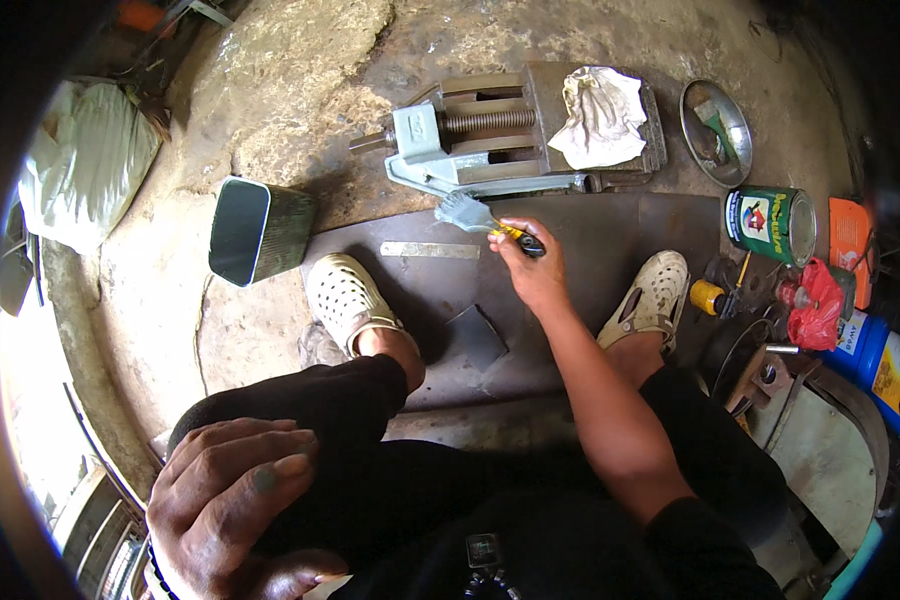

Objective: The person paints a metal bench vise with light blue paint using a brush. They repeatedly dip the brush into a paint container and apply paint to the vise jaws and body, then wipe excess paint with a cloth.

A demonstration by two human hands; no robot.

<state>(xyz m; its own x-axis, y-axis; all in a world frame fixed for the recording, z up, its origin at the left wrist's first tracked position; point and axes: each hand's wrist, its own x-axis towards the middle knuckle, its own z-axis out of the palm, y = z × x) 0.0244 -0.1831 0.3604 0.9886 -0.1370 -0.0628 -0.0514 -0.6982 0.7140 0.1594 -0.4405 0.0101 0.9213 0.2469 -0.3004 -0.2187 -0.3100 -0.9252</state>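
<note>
Between my feet, my right hand (532, 275) grips a paintbrush (467, 212) by its yellow and black handle. The bristles are coated in light blue-grey paint and point left, close to the near side of a machine vise (485, 150). That vise lies on its side, its left jaw and near edge painted the same blue-grey and the rest bare dark metal. A crumpled white cloth (600, 118) covers part of its right end. My left hand (232, 495) rests by my left knee, fingers loosely bent and apart, with nothing visible in it and a grey smear on one finger.
A flat metal strip (430, 250) and a dark square sheet (478, 337) lie on the brown mat. Left stands a dark green container (280, 235). At right are a metal bowl (738, 155), a green paint can (802, 228), a red plastic bag (818, 305) and a blue container (865, 365).
</note>
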